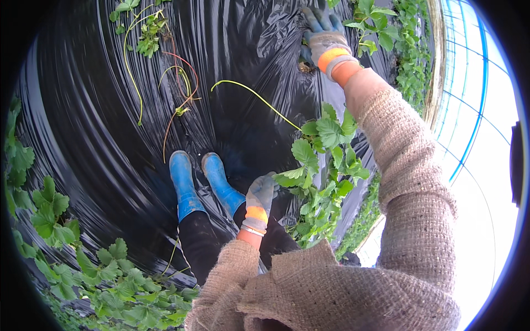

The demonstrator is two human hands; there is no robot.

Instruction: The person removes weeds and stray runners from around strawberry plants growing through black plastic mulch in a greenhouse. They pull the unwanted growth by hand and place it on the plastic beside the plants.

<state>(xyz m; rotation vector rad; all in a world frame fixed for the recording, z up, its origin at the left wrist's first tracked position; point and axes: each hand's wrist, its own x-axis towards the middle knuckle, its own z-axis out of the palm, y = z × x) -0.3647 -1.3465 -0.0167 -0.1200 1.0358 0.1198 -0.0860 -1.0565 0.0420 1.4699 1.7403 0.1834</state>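
My right hand (325, 29), in a grey and blue work glove with an orange cuff band, reaches far forward onto black plastic mulch film (248, 49). Its fingers are extended against the film, beside a hole showing brown soil (306, 67). My left hand (263, 192), gloved alike, is nearer my body, above my legs. Its fingers are curled at the edge of a strawberry plant's leaf (290, 177); whether they grip it is hidden. From that strawberry plant (331, 132) a long green runner (261, 98) stretches over the film.
Detached runners (188, 89) and a small leafy cutting (150, 37) lie on the film ahead. My blue rubber boots (184, 186) stand on the film. More strawberry plants (132, 293) grow at lower left and upper right (374, 27). A greenhouse wall with blue pipes (482, 95) runs along the right.
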